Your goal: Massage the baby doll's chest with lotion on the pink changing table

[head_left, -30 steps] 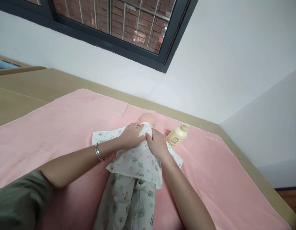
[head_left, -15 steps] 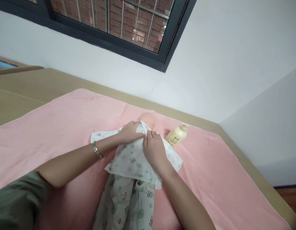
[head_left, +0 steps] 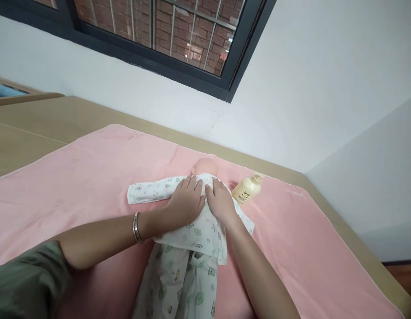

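A baby doll, its smooth bald head (head_left: 206, 166) showing at the far end, lies on a pink blanket (head_left: 102, 164). It wears a white printed top (head_left: 200, 237) and matching trousers (head_left: 172, 283). My left hand (head_left: 185, 204) rests flat on the left side of the top's chest, fingers stretched toward the neck. Beside it, my right hand (head_left: 220, 199) lies on the right side of the chest, fingers extended near the collar. The left sleeve (head_left: 152, 189) stretches out sideways, while the right sleeve is partly behind my right hand and forearm.
A pale yellow pump bottle (head_left: 248, 188) lies tilted on the blanket, just right of the doll's shoulder. Under the blanket is a wooden surface (head_left: 42, 115), bordered by a white wall (head_left: 275, 119). A dark-framed window (head_left: 192, 82) is above.
My left hand has gone from gripping the top's front near the collar to lying flat on the chest. My right hand's fingers have straightened. More of the left sleeve shows.
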Demonstrator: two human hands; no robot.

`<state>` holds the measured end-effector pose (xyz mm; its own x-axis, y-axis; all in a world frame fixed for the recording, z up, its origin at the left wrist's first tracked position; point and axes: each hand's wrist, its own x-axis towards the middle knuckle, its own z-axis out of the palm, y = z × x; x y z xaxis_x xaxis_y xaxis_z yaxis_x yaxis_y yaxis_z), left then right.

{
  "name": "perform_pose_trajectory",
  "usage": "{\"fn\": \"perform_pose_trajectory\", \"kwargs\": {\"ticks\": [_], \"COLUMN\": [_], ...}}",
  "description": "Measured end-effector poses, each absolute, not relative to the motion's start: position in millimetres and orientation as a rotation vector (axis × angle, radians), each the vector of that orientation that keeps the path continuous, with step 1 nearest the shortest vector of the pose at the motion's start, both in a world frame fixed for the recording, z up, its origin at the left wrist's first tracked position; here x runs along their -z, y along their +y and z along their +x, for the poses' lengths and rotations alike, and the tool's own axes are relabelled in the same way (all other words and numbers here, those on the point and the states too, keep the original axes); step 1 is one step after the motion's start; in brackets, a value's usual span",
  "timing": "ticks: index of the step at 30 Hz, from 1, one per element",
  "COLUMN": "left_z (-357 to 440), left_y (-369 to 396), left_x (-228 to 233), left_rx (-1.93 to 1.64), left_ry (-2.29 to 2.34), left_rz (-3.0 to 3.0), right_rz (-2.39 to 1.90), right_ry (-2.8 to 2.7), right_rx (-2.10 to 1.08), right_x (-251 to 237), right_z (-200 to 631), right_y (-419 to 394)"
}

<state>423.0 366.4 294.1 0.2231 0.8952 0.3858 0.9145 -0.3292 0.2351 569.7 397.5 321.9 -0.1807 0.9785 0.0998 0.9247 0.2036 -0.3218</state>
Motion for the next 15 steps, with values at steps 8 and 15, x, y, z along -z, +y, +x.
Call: {"fn": "perform_pose_trajectory", "kwargs": {"ticks": [8,15], "left_z": [401,415], "left_y": [397,372], "left_x": [-304,-306], "left_rx": [0.592,0.563], "left_ry": [-1.638,-1.786], "left_rz": [-2.688,-2.511], "right_rz": [-1.872,-1.808], "right_ry": [-2.325,-2.324], "right_rx": [-0.085,-0.2], "right_x": [-336,-337], "right_z": [547,556], "right_y": [359,370]}}
